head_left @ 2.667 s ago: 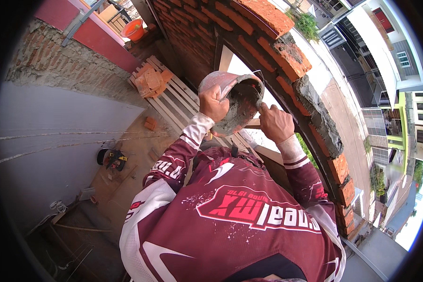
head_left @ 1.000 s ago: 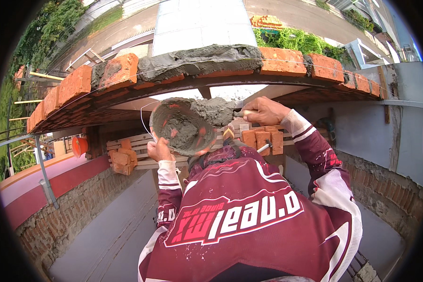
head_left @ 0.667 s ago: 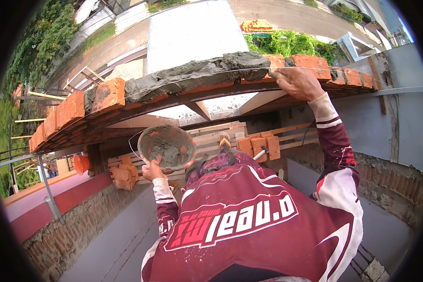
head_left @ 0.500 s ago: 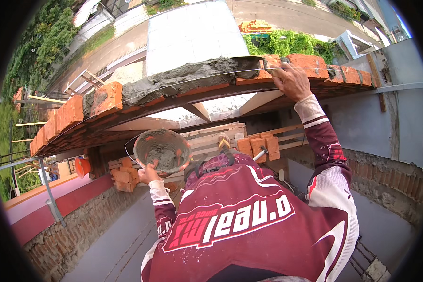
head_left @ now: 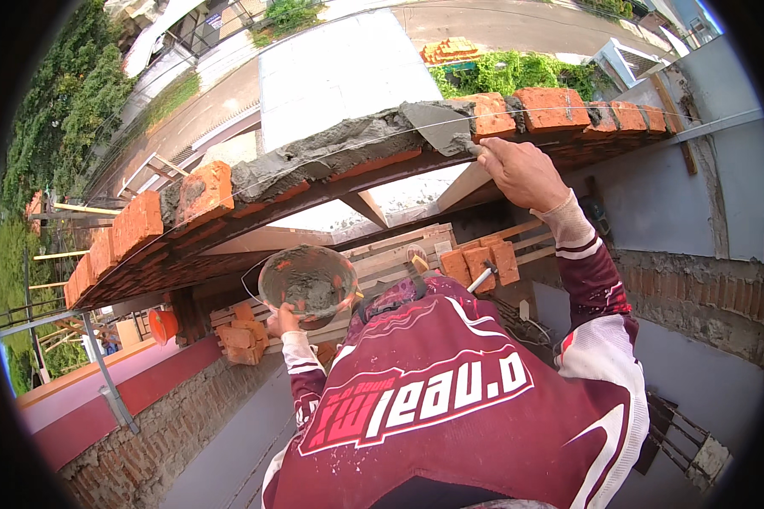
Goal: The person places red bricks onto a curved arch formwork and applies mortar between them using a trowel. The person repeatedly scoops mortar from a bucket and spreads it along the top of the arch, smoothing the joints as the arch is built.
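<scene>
My right hand is wrapped round the handle of a trowel. Its grey, mortar-smeared blade lies against the inner edge of the mortar bed on top of the brick wall, just left of a set brick. Lower down on the left, my left hand grips the rim of a round bucket, fingers partly hidden by it. Grey mortar lies inside the tilted bucket. A taut string runs along the wall's course.
Bricks stand on the wall at both ends of the mortar. Below are wooden planks and loose brick stacks. A grey wall rises at right. Beyond the brick wall, the ground drops to a street.
My right hand has come down toward me, and the trowel blade now shows tilted over the wall's inner edge. My left hand still holds the bucket. The view has shifted slightly.
</scene>
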`<state>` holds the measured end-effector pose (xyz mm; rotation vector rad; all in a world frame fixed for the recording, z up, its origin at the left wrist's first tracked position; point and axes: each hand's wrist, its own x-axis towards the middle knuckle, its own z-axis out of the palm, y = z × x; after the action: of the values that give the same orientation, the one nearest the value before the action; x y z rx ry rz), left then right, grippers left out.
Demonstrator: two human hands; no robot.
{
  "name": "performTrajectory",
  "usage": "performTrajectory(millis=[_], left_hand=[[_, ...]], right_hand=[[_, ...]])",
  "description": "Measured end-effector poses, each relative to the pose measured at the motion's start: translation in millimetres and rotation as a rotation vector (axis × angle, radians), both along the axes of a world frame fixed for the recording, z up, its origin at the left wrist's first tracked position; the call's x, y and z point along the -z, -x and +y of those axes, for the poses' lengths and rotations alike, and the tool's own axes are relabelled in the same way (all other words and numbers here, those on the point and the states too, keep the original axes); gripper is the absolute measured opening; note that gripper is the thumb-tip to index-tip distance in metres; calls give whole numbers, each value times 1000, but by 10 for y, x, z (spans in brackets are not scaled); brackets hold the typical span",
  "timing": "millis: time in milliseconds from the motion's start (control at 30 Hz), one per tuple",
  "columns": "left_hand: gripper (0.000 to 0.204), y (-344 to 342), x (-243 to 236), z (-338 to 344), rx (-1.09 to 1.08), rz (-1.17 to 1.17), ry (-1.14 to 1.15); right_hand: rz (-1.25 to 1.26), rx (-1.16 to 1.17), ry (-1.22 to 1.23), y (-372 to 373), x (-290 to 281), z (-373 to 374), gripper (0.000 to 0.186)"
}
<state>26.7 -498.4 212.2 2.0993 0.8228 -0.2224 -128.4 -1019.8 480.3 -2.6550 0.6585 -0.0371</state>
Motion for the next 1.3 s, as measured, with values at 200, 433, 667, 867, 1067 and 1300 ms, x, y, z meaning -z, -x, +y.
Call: performTrajectory(millis=[200, 433, 667, 867, 1067, 1300], left_hand=[[28, -126, 151, 320, -47, -75, 27], [36, -210, 414, 837, -121, -59, 147], [35, -219, 543, 1172, -136, -7, 75], [33, -288, 642, 1391, -146, 31, 90], [31, -218, 627, 1393, -172, -3, 249], [35, -163, 603, 1396, -187, 43, 148]], right_hand=[[227, -24, 233, -262, -164, 272, 32], [353, 163, 287, -221, -220, 208, 33], [207, 147, 335, -346, -347, 607, 38], [214, -20, 288, -694, -225, 819, 37], [318, 42, 352, -641, -257, 665, 36], [359, 81, 337, -621, -265, 573, 36]])
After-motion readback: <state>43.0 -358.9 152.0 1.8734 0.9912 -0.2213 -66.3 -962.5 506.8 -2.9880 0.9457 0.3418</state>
